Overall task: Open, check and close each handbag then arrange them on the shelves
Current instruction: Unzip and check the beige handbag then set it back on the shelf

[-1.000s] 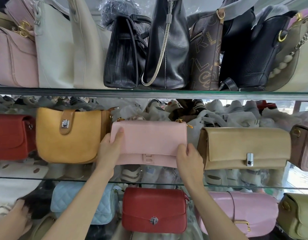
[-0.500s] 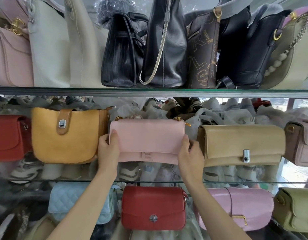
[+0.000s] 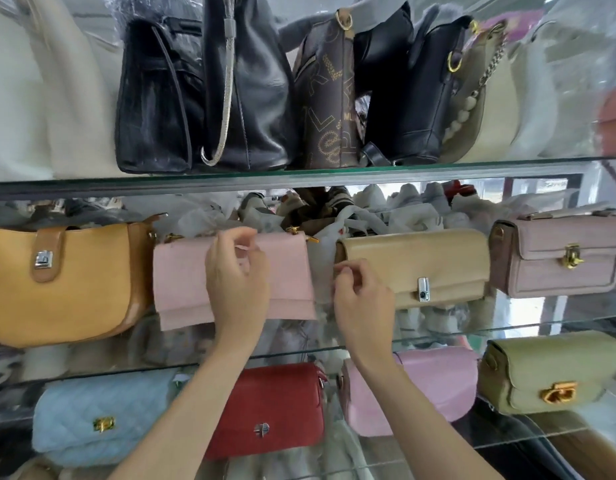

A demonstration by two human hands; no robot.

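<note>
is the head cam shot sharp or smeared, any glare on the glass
Head view: motion blur softens both hands, the left hand over the pink bag and the right hand; pale reflections wash the glass shelf at right; wide-angle bowing tilts the shelf edges.

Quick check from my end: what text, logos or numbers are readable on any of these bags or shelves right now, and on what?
"ML" — small gold letters on the brown printed bag on the top shelf.
Large gold letters cover the same bag; single ones such as "L", "S" and "P" show, but no whole word reads.
Clasps on the other bags: no readable marks.
Shelves: no labels, prices or numbers in view.
</note>
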